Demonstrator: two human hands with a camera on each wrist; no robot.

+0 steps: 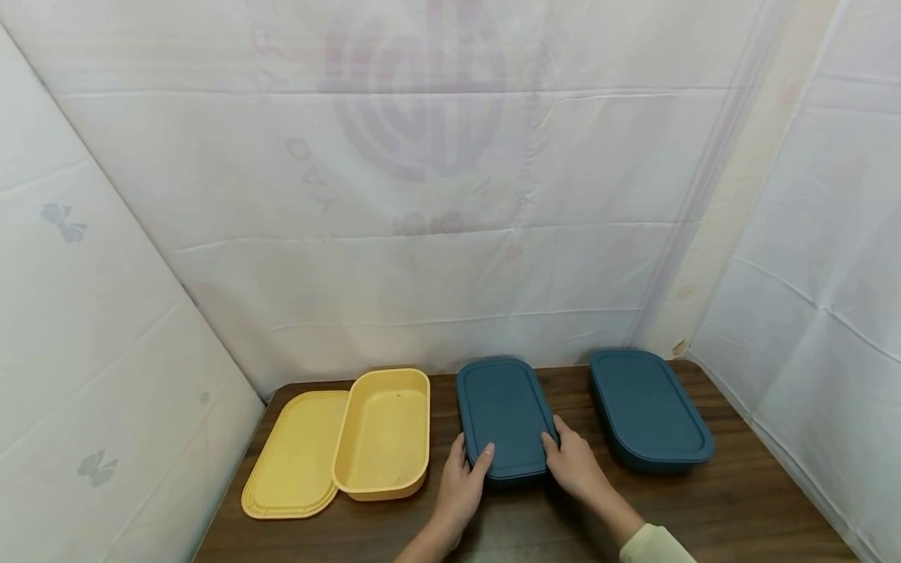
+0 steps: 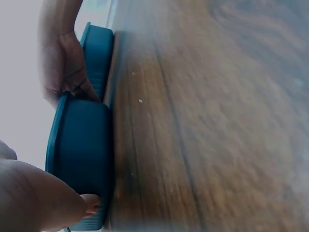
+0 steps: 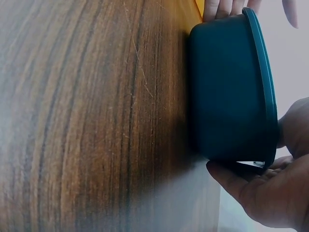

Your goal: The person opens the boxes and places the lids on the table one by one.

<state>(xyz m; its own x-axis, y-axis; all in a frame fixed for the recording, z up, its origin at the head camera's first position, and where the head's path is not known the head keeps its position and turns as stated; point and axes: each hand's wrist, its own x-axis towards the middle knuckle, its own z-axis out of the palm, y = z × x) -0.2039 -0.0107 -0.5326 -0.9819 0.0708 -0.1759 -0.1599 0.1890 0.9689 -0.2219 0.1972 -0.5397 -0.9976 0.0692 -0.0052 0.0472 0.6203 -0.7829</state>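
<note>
Head view, and straight to the middle blue box (image 1: 508,418), held at its near end between left grip (image 1: 459,486) and right grip (image 1: 575,463), with thumbs (image 1: 485,459) over the lid (image 1: 501,391), probably for level, even control. Off to the right on the tabletop (image 1: 760,532), another lidded one, the second blue box (image 1: 655,410); to the left, a yellow container (image 1: 383,438), uncovered (round-cornered too), overlapping a flat yellow lid (image 1: 296,453) with a stepped edge.

Left wrist view next: looking along a matte, plastic-seeming wall, clasped from either side, likely to stop any twisting; hard to tell whether resting on the woodgrain or just clear of it.

Right wrist view: showing smooth sides tapering toward the base beneath a jutting rim, perhaps a handy ledge, with fingers (image 3: 224,9) against the far side.
</note>
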